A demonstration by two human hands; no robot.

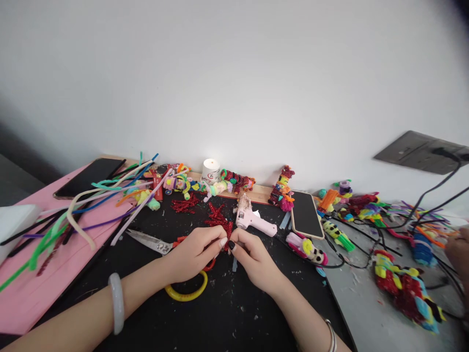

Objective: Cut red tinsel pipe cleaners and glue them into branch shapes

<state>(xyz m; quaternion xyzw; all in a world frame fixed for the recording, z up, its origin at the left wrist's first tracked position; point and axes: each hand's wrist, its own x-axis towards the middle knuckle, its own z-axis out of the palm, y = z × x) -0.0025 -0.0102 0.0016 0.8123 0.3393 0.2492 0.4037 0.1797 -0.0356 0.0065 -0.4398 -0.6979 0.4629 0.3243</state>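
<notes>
My left hand [198,252] and my right hand [256,259] meet over the black mat [205,327], both with fingers pinched. Between their fingertips is a red glittery pipe cleaner piece [227,227] with several prongs fanning out behind; its lower end is hidden by the fingers. A second red pipe cleaner piece [184,203] lies farther back. Partly under my left hand rest scissors [152,243] with orange and yellow handles. Just beyond my right hand lies a pale pink glue gun [258,222] on its side.
Loose coloured pipe cleaners [82,215] spread over a pink board [22,298] at left. A paper cup [210,171] and pipe cleaner dolls [282,188] line the wall. Phones [307,215], dolls and black cables [366,264] occupy the right. Another person's hand [458,254] shows at the right edge.
</notes>
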